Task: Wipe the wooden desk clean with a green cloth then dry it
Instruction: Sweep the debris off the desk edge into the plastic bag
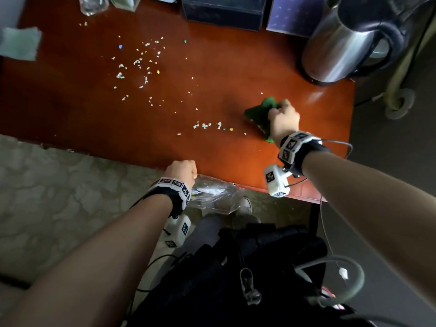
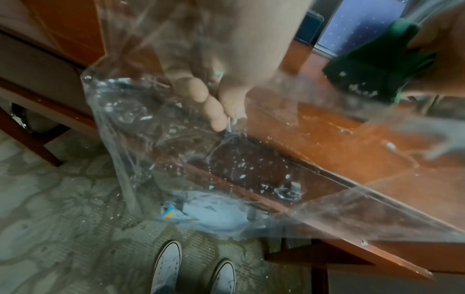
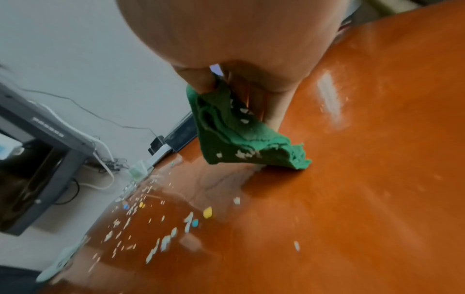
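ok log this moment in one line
right hand grips green cloth on desk | left hand holds clear plastic bag at edge | crumbs remain

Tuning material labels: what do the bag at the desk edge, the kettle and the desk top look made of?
Bag: thin clear plastic film, see-through and creased.
Kettle: looks like polished steel, mirror-like, with a dark handle, probably plastic.
Desk top: reddish-brown, glossy; lacquered wood or veneer, cannot tell which.

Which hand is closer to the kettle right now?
Right. The right hand grips the green cloth just in front of the kettle; the left hand is farther off at the desk's near edge.
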